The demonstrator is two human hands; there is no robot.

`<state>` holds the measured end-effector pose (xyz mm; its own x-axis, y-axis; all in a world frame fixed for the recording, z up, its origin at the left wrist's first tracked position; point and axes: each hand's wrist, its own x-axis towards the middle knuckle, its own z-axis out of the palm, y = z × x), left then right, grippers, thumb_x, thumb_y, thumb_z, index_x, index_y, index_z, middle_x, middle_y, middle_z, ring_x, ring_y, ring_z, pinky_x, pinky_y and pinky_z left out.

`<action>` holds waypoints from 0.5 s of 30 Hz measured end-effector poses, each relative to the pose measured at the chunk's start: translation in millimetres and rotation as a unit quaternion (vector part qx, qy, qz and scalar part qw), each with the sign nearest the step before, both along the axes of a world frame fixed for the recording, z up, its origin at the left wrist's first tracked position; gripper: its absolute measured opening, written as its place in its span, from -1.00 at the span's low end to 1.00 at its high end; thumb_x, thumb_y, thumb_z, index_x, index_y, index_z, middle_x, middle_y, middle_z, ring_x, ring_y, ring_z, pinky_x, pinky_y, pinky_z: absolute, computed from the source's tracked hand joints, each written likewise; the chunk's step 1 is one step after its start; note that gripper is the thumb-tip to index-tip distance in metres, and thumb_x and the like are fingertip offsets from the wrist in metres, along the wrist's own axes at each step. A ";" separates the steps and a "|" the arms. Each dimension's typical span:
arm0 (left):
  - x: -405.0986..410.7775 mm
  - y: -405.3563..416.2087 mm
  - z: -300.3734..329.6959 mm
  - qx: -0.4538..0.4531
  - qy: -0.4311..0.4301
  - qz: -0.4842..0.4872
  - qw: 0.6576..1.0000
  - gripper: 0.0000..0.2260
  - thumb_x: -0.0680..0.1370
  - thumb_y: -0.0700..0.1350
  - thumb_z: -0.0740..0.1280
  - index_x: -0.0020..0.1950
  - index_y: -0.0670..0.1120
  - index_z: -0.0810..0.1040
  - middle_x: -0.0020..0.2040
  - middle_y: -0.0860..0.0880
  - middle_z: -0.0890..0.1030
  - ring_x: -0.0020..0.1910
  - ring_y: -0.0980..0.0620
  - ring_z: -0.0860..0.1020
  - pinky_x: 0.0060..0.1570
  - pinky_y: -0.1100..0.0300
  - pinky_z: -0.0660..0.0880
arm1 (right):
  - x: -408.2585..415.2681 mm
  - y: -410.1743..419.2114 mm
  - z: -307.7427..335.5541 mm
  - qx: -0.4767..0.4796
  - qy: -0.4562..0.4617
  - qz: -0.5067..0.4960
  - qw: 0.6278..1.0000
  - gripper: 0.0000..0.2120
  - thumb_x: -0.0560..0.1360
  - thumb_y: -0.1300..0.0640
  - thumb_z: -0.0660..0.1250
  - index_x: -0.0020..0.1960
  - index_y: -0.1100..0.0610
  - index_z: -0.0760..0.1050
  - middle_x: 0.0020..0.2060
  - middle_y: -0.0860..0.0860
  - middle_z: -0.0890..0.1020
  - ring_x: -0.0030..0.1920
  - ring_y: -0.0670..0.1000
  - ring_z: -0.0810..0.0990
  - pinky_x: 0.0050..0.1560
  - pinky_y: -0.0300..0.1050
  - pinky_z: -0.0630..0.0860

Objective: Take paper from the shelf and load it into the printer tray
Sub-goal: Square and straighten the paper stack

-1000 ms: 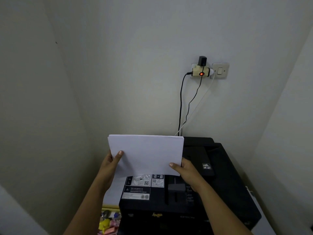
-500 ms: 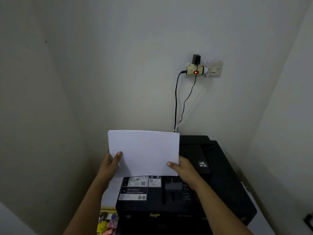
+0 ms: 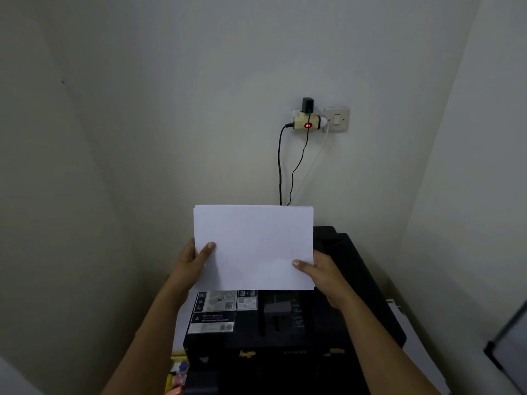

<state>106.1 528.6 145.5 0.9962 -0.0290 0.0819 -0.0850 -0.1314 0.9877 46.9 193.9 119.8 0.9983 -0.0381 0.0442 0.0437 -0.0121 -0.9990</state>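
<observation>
**Inspector:** Start at the fingers. Left hand [image 3: 190,262]?

**Assistant:** Thumb laid flat on the front face of the paper stack [image 3: 253,246], near its left edge. The remaining fingers are hidden behind the sheets, so the stack is pinched between thumb and fingers.

**Inspector:** Right hand [image 3: 328,276]?

**Assistant:** Same grip. Thumb on the front face by the lower right corner, fingers behind. Both hands hold the stack.

**Inspector:** Position of the stack?

**Assistant:** Upright, facing the camera, above the rear part of the black printer [image 3: 285,343]. Its bottom edge sits just over the labelled rear tray flap [image 3: 216,312]. I cannot tell whether that edge touches the tray.

**Inspector:** Tray detail?

**Assistant:** White instruction stickers on the flap's left half; a grey paper guide [image 3: 277,307] near its middle.

**Inspector:** Surroundings?

**Assistant:** Printer stands in a wall corner. On the back wall, a plug adapter [image 3: 306,124] with a red light, a light switch [image 3: 337,120] just beside it, and cables [image 3: 281,166] hanging down behind the paper. Coloured items [image 3: 176,372] lie at the printer's lower left.
</observation>
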 end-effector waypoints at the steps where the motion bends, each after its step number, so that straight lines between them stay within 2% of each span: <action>1: -4.5 -2.2 1.5 -0.007 0.006 -0.001 1.000 -0.69 0.65 0.13 0.38 0.39 0.20 0.52 0.30 0.11 0.66 0.29 0.02 0.61 0.14 0.08 0.57 | -4.0 -4.2 0.6 0.004 0.000 -0.003 1.000 -0.71 0.66 0.16 0.45 0.32 -0.12 0.62 0.22 -0.14 0.76 0.22 -0.08 0.73 0.24 -0.13 0.64; 3: -14.7 -8.2 5.2 -0.028 0.023 0.001 0.999 -0.72 0.63 0.14 0.39 0.33 0.16 0.56 0.27 0.06 0.68 0.26 -0.05 0.63 0.11 0.04 0.59 | -12.1 -12.4 -1.4 0.015 0.000 -0.005 1.000 -0.70 0.66 0.15 0.46 0.35 -0.09 0.62 0.24 -0.12 0.76 0.24 -0.04 0.73 0.29 -0.05 0.63; 6: -33.1 -18.3 7.9 -0.107 0.049 0.005 0.993 -0.74 0.63 0.10 0.41 0.29 0.07 0.63 0.21 0.01 0.73 0.26 -0.13 0.66 0.22 -0.08 0.62 | -25.4 -22.4 -6.5 0.041 -0.001 -0.013 0.999 -0.68 0.65 0.16 0.46 0.39 -0.03 0.62 0.26 -0.07 0.75 0.28 0.02 0.72 0.30 0.02 0.63; 8: -48.9 -27.3 9.4 -0.151 0.071 -0.001 0.986 -0.65 0.61 0.13 0.42 0.35 0.05 0.62 0.27 0.04 0.70 0.28 -0.08 0.64 0.31 -0.13 0.58 | -34.8 -25.5 -8.6 0.064 -0.002 -0.023 0.998 -0.67 0.65 0.17 0.47 0.39 -0.01 0.62 0.26 -0.06 0.76 0.29 0.04 0.72 0.30 0.03 0.63; 11: -67.7 -44.8 6.6 -0.250 0.075 -0.043 0.964 -0.59 0.63 0.09 0.37 0.44 -0.04 0.59 0.37 -0.06 0.68 0.33 -0.09 0.65 0.37 -0.12 0.54 | -47.9 -27.0 -11.6 0.089 -0.008 -0.034 0.995 -0.61 0.64 0.17 0.47 0.45 0.04 0.60 0.29 -0.05 0.74 0.31 0.04 0.71 0.35 0.05 0.60; 13: -79.0 -55.3 5.0 -0.346 0.088 -0.032 0.933 -0.44 0.57 0.14 0.45 0.50 -0.09 0.55 0.39 -0.10 0.66 0.35 -0.11 0.63 0.28 -0.08 0.63 | -54.8 -27.1 -12.4 0.103 -0.014 -0.043 0.994 -0.61 0.64 0.17 0.47 0.45 0.05 0.60 0.30 -0.04 0.74 0.32 0.06 0.70 0.37 0.08 0.59; 15: -88.4 -59.1 0.2 -0.458 0.117 -0.006 0.881 -0.24 0.43 0.30 0.55 0.50 -0.11 0.55 0.35 -0.13 0.67 0.29 -0.15 0.64 0.05 -0.05 0.72 | -60.8 -24.4 -12.3 0.117 -0.014 -0.044 0.992 -0.63 0.63 0.17 0.47 0.43 0.03 0.62 0.29 -0.03 0.75 0.32 0.08 0.70 0.36 0.09 0.60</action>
<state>17.7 469.4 145.7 0.9891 -0.0677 -0.1308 0.1385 0.7296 0.6697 -13.9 169.5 107.5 0.9892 -0.1375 0.0509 0.0799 0.2143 -0.9735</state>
